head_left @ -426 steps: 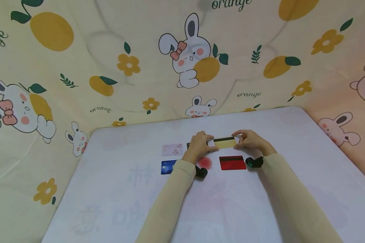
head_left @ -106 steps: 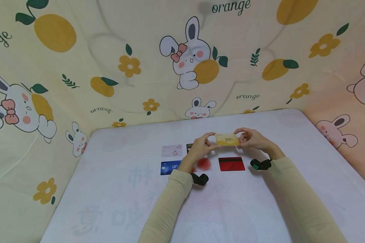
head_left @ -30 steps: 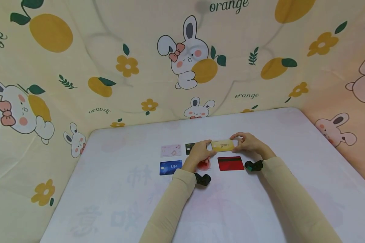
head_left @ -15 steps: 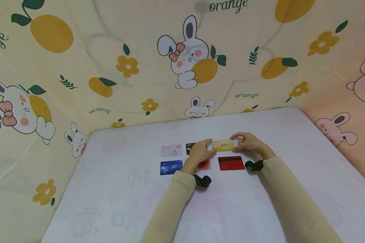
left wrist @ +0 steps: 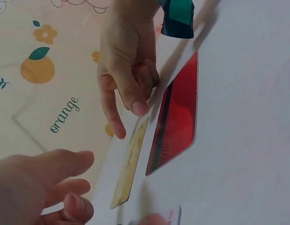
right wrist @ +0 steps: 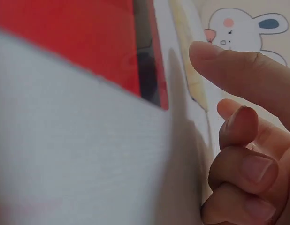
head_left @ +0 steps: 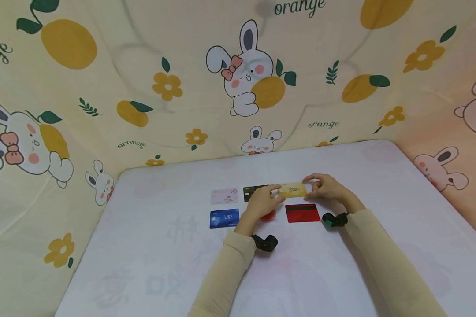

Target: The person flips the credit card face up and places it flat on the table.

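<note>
A gold card [head_left: 292, 190] lies face up on the table in the back row, its lettering visible in the head view. My left hand [head_left: 262, 202] hovers at the card's left end; in the left wrist view its fingers [left wrist: 79, 161] are apart from the card, relaxed and holding nothing. At the right end my right hand [head_left: 327, 190] has its thumb and forefinger spread near the corners. In the right wrist view the right thumb [right wrist: 229, 61] is close to the card's edge, and the other fingers curl loosely. Contact there is hard to tell.
Left of the gold card are a dark card [head_left: 253, 193], partly behind my left hand, and a pink card [head_left: 224, 196]. In front lie a blue VIP card [head_left: 224, 218], a mostly hidden card with a red circle [head_left: 269, 216], and a red card [head_left: 303, 213]. A patterned cloth [head_left: 182, 53] hangs behind the table.
Earlier the gold card lay stripe side up, then both hands held it raised with its lettered face showing. Now it lies flat, and my left hand has drawn slightly back from it.
</note>
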Tool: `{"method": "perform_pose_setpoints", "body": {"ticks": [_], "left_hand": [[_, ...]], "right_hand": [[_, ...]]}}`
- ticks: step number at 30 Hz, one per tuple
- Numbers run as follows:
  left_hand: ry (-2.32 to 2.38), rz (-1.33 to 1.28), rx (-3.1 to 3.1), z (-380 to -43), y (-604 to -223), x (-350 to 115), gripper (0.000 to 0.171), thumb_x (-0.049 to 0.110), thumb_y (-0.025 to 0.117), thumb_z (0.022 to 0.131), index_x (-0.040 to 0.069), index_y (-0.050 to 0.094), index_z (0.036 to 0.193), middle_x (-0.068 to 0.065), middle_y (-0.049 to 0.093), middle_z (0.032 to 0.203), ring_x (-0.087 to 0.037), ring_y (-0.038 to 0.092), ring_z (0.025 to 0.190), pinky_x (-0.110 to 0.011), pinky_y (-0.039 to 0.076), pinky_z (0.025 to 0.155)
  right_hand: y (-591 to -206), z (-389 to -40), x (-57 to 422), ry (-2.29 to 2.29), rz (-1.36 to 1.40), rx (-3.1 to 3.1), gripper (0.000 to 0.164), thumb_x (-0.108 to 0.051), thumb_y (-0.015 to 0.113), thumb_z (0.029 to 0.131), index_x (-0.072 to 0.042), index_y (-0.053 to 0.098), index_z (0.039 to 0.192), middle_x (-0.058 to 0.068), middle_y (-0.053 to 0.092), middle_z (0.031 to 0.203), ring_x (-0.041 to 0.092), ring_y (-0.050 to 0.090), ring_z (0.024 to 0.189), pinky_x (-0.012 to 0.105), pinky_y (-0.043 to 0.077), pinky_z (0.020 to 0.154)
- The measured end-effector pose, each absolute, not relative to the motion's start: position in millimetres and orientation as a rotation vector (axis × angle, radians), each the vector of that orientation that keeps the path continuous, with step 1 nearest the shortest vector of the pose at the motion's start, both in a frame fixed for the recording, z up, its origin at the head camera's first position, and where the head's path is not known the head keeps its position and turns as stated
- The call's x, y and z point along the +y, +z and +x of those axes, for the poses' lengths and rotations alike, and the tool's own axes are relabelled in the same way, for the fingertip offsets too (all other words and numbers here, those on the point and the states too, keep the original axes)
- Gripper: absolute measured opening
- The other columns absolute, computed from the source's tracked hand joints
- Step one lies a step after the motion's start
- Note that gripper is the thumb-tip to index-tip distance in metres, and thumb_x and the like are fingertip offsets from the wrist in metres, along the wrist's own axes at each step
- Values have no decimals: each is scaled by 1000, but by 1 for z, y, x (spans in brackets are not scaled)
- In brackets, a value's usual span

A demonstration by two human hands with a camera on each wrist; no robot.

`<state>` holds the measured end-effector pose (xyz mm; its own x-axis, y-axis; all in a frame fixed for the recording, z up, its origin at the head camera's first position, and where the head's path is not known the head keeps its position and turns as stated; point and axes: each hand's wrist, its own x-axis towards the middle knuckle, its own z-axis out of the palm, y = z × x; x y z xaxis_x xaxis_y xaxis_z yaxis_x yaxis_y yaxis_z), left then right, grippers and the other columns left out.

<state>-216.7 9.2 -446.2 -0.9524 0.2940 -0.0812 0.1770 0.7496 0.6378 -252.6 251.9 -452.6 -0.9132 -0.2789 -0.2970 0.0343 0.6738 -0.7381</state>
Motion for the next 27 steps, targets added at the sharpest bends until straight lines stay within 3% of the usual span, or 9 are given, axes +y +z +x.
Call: {"method": "perform_pose_setpoints", "body": {"ticks": [5,10,16,27], "left_hand": [[998,377,2749,-211,-444,9,46,39,65,90,20,60,132,5,49,71,-7,41,60,-19,28,53],[964,387,2745,-206,-445,10,47,40,67,88,21,61,131,5,47,68,-7,41,61,-19,28,53],[948,412,2755,-199,-447,12,53,40,75,81,21,63,129,7,42,63,-5,37,57,-19,26,50],[882,431,2759,-193,-446,13,59,42,80,75,25,63,129,5,43,68,-7,38,63,-19,27,53]], "right_hand": [[-449,-244,254,-1173,-225,2506,60,-23,75,83,-1,50,134,-1,56,67,11,50,70,29,38,76],[-448,-232,257,-1234,-237,2522,56,-22,73,84,-1,52,131,3,59,74,9,51,70,24,41,69],[-449,-218,259,-1304,-248,2492,59,-21,76,82,1,52,131,4,57,76,8,48,67,22,40,62],[-451,-207,261,-1245,-309,2437,59,-20,76,82,5,51,129,3,55,75,8,48,69,23,40,66]]}}
